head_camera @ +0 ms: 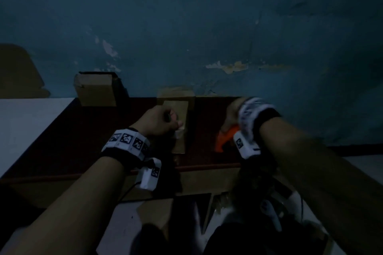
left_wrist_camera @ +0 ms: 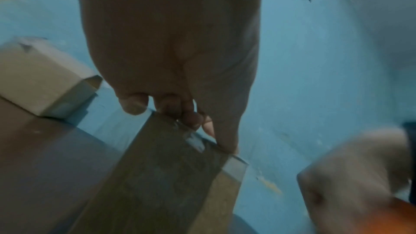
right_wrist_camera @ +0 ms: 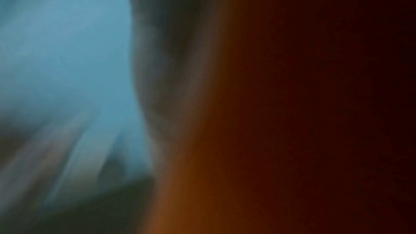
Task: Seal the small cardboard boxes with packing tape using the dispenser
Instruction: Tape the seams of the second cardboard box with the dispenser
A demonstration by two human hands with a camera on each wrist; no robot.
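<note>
A small, long cardboard box [head_camera: 180, 130] lies on the dark red tabletop [head_camera: 93, 141] in the dim head view. My left hand [head_camera: 165, 119] grips its far end. In the left wrist view the fingers [left_wrist_camera: 189, 116] curl over the far edge of the box [left_wrist_camera: 157, 175], beside a strip of clear tape [left_wrist_camera: 195, 142]. To the right of the box, my right hand [head_camera: 231, 117] holds the orange tape dispenser [head_camera: 224, 142] just above the table. The left wrist view shows this hand [left_wrist_camera: 351, 175] as a blurred fist over the orange dispenser [left_wrist_camera: 400, 220]. The right wrist view is only a blur.
A second cardboard box [head_camera: 95, 91] stands at the back left against the blue wall, also seen from the left wrist [left_wrist_camera: 45, 77]. A third box [head_camera: 176, 94] sits behind the held one. A white surface [head_camera: 27, 126] adjoins the table's left side. Cardboard pieces [head_camera: 157, 215] lie below the front edge.
</note>
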